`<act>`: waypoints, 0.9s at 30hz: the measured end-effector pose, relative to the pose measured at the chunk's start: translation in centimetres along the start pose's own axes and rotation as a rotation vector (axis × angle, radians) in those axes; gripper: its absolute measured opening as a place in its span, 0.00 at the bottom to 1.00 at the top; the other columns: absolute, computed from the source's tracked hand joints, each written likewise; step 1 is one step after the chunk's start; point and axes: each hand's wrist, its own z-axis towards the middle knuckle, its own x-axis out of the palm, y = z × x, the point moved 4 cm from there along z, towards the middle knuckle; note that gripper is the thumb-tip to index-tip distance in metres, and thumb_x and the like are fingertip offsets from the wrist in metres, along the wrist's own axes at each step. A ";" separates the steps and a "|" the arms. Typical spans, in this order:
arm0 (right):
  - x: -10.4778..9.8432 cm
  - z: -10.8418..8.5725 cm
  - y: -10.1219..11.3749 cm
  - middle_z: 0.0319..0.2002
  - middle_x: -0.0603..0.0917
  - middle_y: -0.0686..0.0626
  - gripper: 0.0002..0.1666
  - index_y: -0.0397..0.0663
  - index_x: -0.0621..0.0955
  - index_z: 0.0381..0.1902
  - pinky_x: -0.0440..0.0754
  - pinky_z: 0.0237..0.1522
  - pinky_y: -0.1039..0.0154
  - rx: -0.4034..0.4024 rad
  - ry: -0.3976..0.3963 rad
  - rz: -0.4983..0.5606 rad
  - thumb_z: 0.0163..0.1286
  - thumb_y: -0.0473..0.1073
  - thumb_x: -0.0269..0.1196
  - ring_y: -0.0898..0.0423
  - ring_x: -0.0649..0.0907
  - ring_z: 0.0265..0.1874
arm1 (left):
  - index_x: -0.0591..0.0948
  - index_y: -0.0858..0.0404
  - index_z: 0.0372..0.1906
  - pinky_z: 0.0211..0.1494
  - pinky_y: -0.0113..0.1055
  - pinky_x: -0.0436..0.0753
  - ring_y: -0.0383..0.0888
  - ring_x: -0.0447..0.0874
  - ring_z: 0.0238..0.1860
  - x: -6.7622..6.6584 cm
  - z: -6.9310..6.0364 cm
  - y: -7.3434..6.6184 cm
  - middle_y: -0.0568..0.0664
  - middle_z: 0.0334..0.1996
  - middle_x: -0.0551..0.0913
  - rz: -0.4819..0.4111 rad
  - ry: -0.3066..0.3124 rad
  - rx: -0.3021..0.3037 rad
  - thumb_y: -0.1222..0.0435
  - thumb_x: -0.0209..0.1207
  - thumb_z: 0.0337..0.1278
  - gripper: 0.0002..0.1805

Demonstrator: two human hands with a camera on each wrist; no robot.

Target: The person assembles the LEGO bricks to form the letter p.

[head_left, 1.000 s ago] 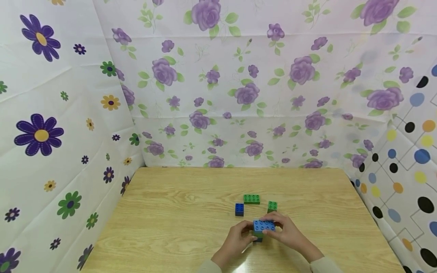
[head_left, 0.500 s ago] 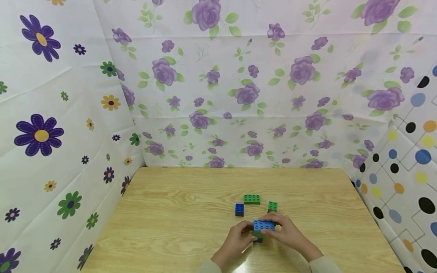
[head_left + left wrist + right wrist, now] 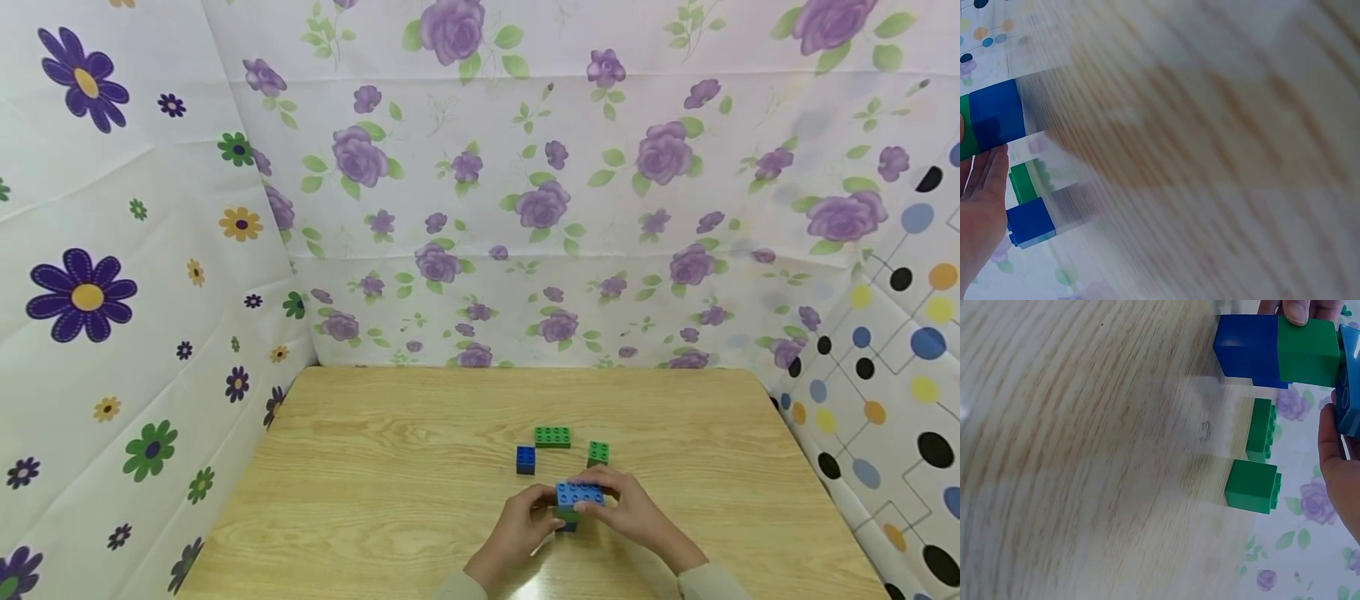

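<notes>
In the head view, my left hand grips a small stack near the front of the table. The stack has a dark blue block at the bottom and a green block above it, with my left fingers on the green one. My right hand pinches a long lighter blue brick, studs up, on top of the stack. The right wrist view shows this brick's edge against the green block's studs, cut off by the frame; how firmly they join I cannot tell.
Beyond the stack lie three loose bricks: a small dark blue one, a long green one and a shorter green one. All rest on the wooden table. Flowered cloth hangs along its back edge.
</notes>
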 end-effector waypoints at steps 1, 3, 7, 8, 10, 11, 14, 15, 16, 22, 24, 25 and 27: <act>0.0 0.0 0.0 0.50 0.81 0.47 0.21 0.47 0.81 0.54 0.83 0.50 0.60 0.002 0.001 0.001 0.65 0.47 0.66 0.56 0.80 0.48 | 0.78 0.54 0.53 0.61 0.33 0.78 0.39 0.77 0.56 0.0 0.0 0.0 0.39 0.50 0.80 0.001 -0.001 -0.002 0.67 0.64 0.59 0.17; 0.0 0.0 0.0 0.50 0.80 0.46 0.21 0.47 0.81 0.54 0.83 0.50 0.60 0.003 0.005 0.002 0.65 0.47 0.66 0.55 0.80 0.48 | 0.78 0.54 0.53 0.61 0.33 0.78 0.39 0.77 0.56 0.0 0.1 0.0 0.39 0.50 0.80 0.004 -0.004 -0.003 0.67 0.64 0.58 0.17; -0.1 -0.1 0.8 0.50 0.80 0.46 0.20 0.45 0.81 0.54 0.83 0.51 0.59 0.017 0.006 0.001 0.65 0.44 0.66 0.52 0.80 0.49 | 0.78 0.55 0.53 0.61 0.34 0.78 0.41 0.77 0.56 0.1 0.1 0.0 0.40 0.51 0.80 0.019 -0.009 0.001 0.67 0.64 0.58 0.17; 0.0 -0.1 0.8 0.50 0.80 0.46 0.20 0.45 0.81 0.53 0.83 0.51 0.60 0.020 0.005 0.005 0.64 0.44 0.66 0.53 0.80 0.49 | 0.78 0.55 0.53 0.61 0.34 0.78 0.41 0.77 0.56 0.1 0.1 0.0 0.40 0.51 0.80 0.022 -0.009 0.000 0.67 0.64 0.58 0.17; 0.0 -0.2 0.7 0.50 0.80 0.48 0.20 0.45 0.81 0.53 0.82 0.51 0.60 0.023 0.000 0.006 0.64 0.44 0.67 0.53 0.80 0.49 | 0.78 0.55 0.53 0.60 0.34 0.78 0.42 0.78 0.56 0.1 0.1 -0.1 0.41 0.51 0.80 0.029 -0.010 0.004 0.67 0.64 0.58 0.17; 0.0 -0.2 0.8 0.49 0.80 0.48 0.21 0.45 0.81 0.53 0.82 0.51 0.59 0.028 -0.002 0.005 0.63 0.45 0.68 0.53 0.80 0.49 | 0.78 0.55 0.53 0.60 0.34 0.78 0.42 0.78 0.56 0.1 0.0 -0.1 0.41 0.51 0.80 0.031 -0.011 0.004 0.67 0.64 0.58 0.17; 0.2 -0.1 0.0 0.49 0.80 0.52 0.22 0.49 0.81 0.53 0.82 0.51 0.59 0.020 -0.007 -0.018 0.63 0.49 0.68 0.56 0.80 0.48 | 0.78 0.56 0.53 0.60 0.35 0.79 0.43 0.78 0.55 0.0 0.0 -0.2 0.42 0.51 0.80 0.040 -0.013 0.009 0.67 0.64 0.58 0.17; 0.1 -0.1 0.0 0.49 0.80 0.53 0.22 0.50 0.81 0.53 0.82 0.51 0.58 0.019 -0.008 -0.030 0.63 0.50 0.67 0.56 0.80 0.48 | 0.78 0.56 0.52 0.60 0.36 0.79 0.44 0.78 0.55 0.0 0.0 -0.2 0.42 0.50 0.80 0.041 -0.014 0.011 0.67 0.64 0.58 0.17; 0.1 0.0 0.0 0.48 0.80 0.54 0.21 0.51 0.81 0.53 0.82 0.51 0.57 0.019 -0.008 -0.037 0.63 0.50 0.67 0.56 0.80 0.48 | 0.78 0.56 0.53 0.60 0.36 0.79 0.44 0.78 0.55 0.1 0.1 -0.2 0.42 0.50 0.80 0.042 -0.013 0.011 0.67 0.64 0.58 0.17; 0.1 0.2 -0.2 0.49 0.80 0.54 0.22 0.50 0.81 0.53 0.81 0.53 0.56 0.042 0.000 -0.042 0.64 0.51 0.66 0.56 0.80 0.48 | 0.78 0.56 0.52 0.60 0.36 0.79 0.45 0.78 0.56 0.1 0.0 -0.3 0.42 0.50 0.80 0.032 -0.011 -0.003 0.67 0.64 0.58 0.17; 0.1 0.2 -0.3 0.49 0.80 0.54 0.22 0.49 0.81 0.54 0.82 0.52 0.57 0.046 0.002 -0.043 0.64 0.51 0.66 0.56 0.80 0.48 | 0.78 0.56 0.52 0.60 0.36 0.79 0.45 0.78 0.56 0.1 0.0 -0.3 0.42 0.50 0.80 0.031 -0.015 -0.008 0.67 0.64 0.58 0.17; 0.1 0.2 -0.3 0.49 0.80 0.54 0.22 0.50 0.81 0.54 0.82 0.52 0.58 0.047 0.003 -0.043 0.64 0.51 0.66 0.56 0.80 0.48 | 0.78 0.56 0.52 0.60 0.36 0.79 0.45 0.78 0.56 0.1 0.0 -0.3 0.42 0.50 0.80 0.031 -0.016 -0.009 0.67 0.64 0.58 0.17; 0.0 0.1 -0.2 0.49 0.80 0.54 0.22 0.49 0.81 0.54 0.82 0.52 0.58 0.044 0.005 -0.045 0.65 0.51 0.65 0.56 0.80 0.48 | 0.78 0.56 0.52 0.61 0.36 0.78 0.45 0.78 0.56 0.1 0.0 -0.3 0.41 0.50 0.80 0.029 -0.017 -0.011 0.68 0.64 0.58 0.17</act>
